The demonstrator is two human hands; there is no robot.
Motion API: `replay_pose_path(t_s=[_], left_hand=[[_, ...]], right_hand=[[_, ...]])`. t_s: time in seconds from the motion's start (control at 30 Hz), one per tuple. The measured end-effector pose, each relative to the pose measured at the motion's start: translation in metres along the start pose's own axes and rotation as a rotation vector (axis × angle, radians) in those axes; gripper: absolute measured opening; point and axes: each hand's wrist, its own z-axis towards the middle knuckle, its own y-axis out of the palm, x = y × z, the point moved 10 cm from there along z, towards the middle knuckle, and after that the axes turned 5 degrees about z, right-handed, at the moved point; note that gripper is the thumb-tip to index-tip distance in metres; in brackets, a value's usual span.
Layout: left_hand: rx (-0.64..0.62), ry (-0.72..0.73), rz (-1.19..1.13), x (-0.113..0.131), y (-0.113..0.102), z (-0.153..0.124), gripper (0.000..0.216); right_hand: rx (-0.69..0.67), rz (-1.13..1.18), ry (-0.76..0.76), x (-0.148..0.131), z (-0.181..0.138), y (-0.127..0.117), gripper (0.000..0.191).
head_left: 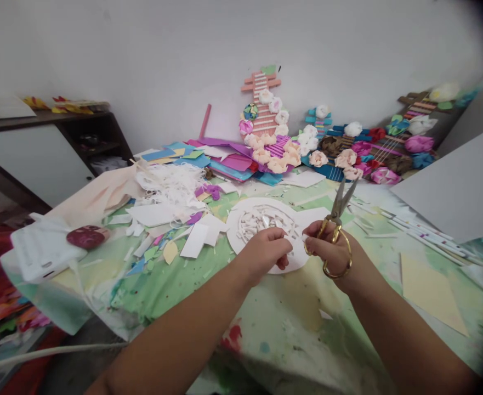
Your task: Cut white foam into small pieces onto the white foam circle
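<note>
My right hand (328, 247) has a pair of scissors (338, 206) with gold handles hooked on it, blades upward and slightly parted. Its thumb and fingertip pinch a tiny white piece (305, 237). Closed and curled, my left hand (265, 249) hovers at the near part of a white guitar-shaped cutout (235, 227); what its fingers hold, if anything, is hidden. Inside a ring on the cutout lie many small rolled white paper pieces (261, 217). The cutout's neck (313, 215) points right, partly behind my right hand.
Decorated guitar shapes with paper flowers (266, 118) lean on the wall. Coloured sheets (228, 159), white shredded strands (171, 184) and paper scraps (195, 238) cover the left side. Thin paper sticks (426, 233) and a cream sheet (428, 293) lie right. A white device (44, 247) sits far left.
</note>
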Motion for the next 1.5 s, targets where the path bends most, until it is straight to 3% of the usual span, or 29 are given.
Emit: replay_pose_path(t_s=[0.23,0.4,0.53,0.73,0.9,0.97,1.13,1.5], left_hand=[[0.119,0.007,-0.144,-0.003,-0.011,0.004,0.015],[0.138,0.087,-0.175,0.003,-0.015,0.006,0.011],[0.141,0.126,-0.150,0.006,-0.019,0.006,0.015],[0.157,0.062,-0.250,0.003,-0.018,0.006,0.011],[0.162,0.011,-0.345,-0.002,-0.013,0.008,0.009],[0.149,0.027,-0.364,-0.001,-0.011,0.008,0.013],[0.151,0.094,-0.406,0.000,-0.012,0.009,0.018],[0.158,0.139,-0.346,0.005,-0.017,0.010,0.015]], right_hand=[[-0.052,-0.278,0.054,-0.003,0.044,0.014,0.025],[-0.107,-0.341,0.037,0.001,0.067,0.030,0.022],[-0.117,-0.360,0.017,0.001,0.070,0.029,0.019],[-0.092,-0.409,-0.001,-0.012,0.035,0.011,0.032],[-0.282,-0.705,-0.068,-0.017,-0.014,0.018,0.033],[-0.298,-0.772,-0.041,-0.012,-0.025,0.017,0.031],[-0.249,-0.782,0.003,-0.004,-0.035,0.015,0.029],[-0.285,-0.777,-0.006,0.005,-0.035,0.018,0.036]])
